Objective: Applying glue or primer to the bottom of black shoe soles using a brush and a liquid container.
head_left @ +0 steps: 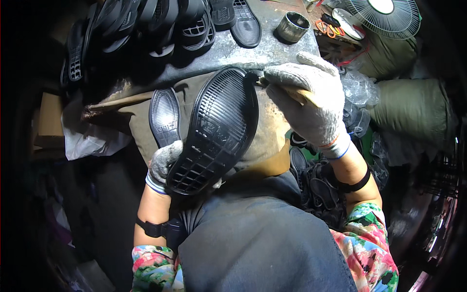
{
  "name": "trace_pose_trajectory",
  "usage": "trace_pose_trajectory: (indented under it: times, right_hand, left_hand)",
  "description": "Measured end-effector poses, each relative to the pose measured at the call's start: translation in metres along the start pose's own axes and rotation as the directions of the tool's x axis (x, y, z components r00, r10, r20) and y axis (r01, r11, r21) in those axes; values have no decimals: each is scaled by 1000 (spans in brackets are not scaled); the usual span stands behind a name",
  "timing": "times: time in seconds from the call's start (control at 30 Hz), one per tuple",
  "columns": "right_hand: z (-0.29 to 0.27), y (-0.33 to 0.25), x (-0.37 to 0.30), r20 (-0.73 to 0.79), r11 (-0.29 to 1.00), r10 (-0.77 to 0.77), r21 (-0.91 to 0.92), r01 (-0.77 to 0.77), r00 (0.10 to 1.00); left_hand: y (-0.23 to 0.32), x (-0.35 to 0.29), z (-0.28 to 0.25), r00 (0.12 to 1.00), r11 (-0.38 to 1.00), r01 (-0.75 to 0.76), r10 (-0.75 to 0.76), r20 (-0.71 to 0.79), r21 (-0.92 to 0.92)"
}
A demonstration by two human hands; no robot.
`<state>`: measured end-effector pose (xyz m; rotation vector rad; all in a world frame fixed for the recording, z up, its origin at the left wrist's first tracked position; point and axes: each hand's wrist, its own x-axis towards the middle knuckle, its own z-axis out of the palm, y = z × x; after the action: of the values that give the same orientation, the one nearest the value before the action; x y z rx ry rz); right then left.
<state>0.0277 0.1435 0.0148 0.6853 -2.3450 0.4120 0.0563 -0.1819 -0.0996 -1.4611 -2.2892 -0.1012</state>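
Note:
A black rubber shoe sole is tilted over my lap, its ridged and gridded side facing up. My left hand, in a whitish knitted glove, grips it by the lower left edge; some of those fingers are hidden behind it. In my gloved right hand is a brush with a wooden handle and dark bristles. The bristles meet or nearly meet the sole's upper right rim. Just left of this sole, a second black sole lies on the brown cloth.
Several black soles crowd the far left of the worktable. At its far right edge stands a stained metal cup. Beyond are orange-handled scissors and a fan. Shoes and green sacks sit on the right.

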Motion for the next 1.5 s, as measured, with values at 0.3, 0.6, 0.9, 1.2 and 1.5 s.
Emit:
trace_pose_trajectory:
  times: [0.3, 0.6, 0.9, 1.2, 1.5]
  right_hand:
    - [5, -1, 24, 136, 979, -199, 72, 190, 971]
    - [8, 28, -23, -149, 967, 52, 253, -13, 987]
    - [26, 12, -22, 2, 827, 279, 508, -242, 960]
    - [24, -24, 6, 9, 938, 68, 341, -67, 998]
    - [31, 101, 6, -259, 864, 449, 371, -341, 855]
  left_hand:
    - [0, -22, -4, 873, 687, 488, -378, 308, -538]
    - [13, -123, -1, 770, -894, -437, -427, 474, -97]
    - [-90, -330, -74, -178, 158, -876, -984, 1, -456]
    - [-40, -203, 53, -80, -367, -418, -896, 436, -831]
    - [13, -49, 4, 432, 438, 897, -896, 104, 53]
